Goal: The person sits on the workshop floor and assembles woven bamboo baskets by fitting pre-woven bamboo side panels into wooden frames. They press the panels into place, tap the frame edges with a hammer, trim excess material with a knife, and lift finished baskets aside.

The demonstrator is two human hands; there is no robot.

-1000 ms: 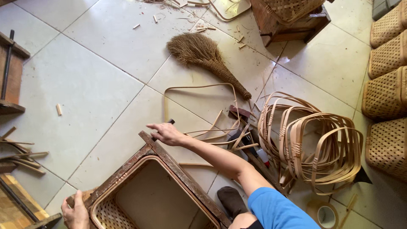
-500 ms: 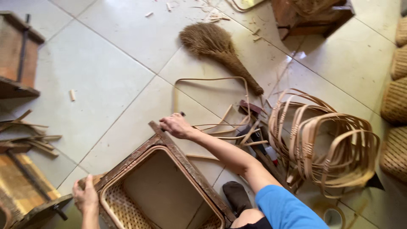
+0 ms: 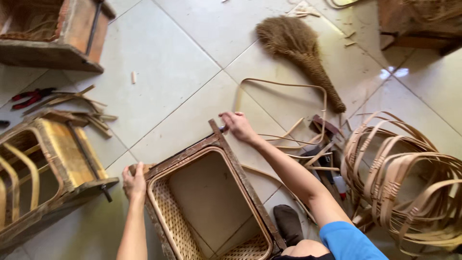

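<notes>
The wooden frame with woven cane sides (image 3: 207,202) sits on the tiled floor (image 3: 159,62), right between the two hands. The left hand (image 3: 134,181) is closed over the frame's near-left corner. The right hand (image 3: 238,126) is closed on the far corner post. A second ago both hands held these same corners, but the frame sat lower in the view; the head has tipped down, so more of the frame shows now. A straw brush (image 3: 301,53) lies beyond the right hand. Cane loops (image 3: 409,178) lie to its right.
</notes>
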